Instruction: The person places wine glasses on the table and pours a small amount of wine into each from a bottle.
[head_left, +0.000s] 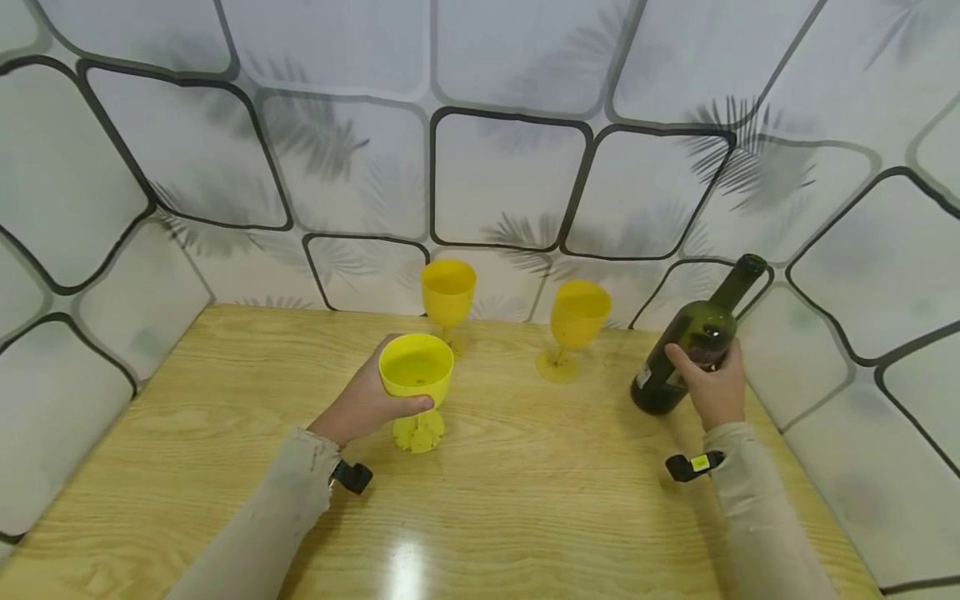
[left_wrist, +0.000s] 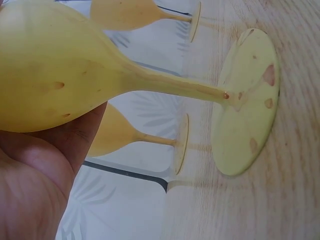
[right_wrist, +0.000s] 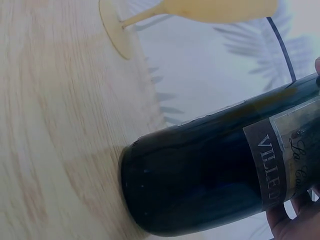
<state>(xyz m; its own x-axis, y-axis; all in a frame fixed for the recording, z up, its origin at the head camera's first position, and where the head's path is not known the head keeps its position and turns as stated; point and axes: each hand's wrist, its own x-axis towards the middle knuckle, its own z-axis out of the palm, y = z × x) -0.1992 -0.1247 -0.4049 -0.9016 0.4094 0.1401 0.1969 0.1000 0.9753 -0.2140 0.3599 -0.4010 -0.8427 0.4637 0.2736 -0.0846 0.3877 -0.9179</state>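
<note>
My left hand point(head_left: 366, 402) grips a bright yellow goblet point(head_left: 417, 375) around its bowl, thumb across the near side. The goblet is upright, its speckled foot point(left_wrist: 247, 105) at the tabletop; whether it touches I cannot tell. On the right, my right hand point(head_left: 716, 385) holds a dark green wine bottle point(head_left: 666, 367) round its body. The bottle leans with its neck to the right, and a label point(right_wrist: 267, 160) shows in the right wrist view. Farther back stand two more yellow goblets, one left point(head_left: 448, 296) and one right point(head_left: 579, 315).
A light wood-grain table point(head_left: 510, 500) lies under everything. Patterned white walls point(head_left: 510, 183) with dark outlines and leaf prints close it in at the back and both sides. The right goblet stands between the back-left goblet and the bottle.
</note>
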